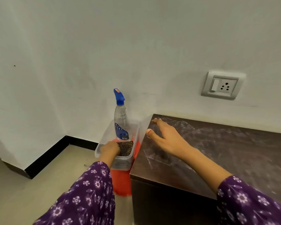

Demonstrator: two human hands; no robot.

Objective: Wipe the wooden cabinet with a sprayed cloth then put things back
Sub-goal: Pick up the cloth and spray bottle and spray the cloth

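Left hand (109, 147) is reaching down into clear plastic container (120, 164), fingers meeting the checkered cloth (126, 147) lying inside; fingertips are hidden, so cannot tell if gripping or just touching; right hand (162, 137) is spreading straight fingers over the left corner of the dark wooden cabinet (234, 151), whose top is showing pale smears; blue-trigger spray bottle (121, 124) is standing upright in the container's far end; container is sitting on an orange stool or bucket (122, 182) just beside the cabinet; wall socket (222, 85) is showing above.
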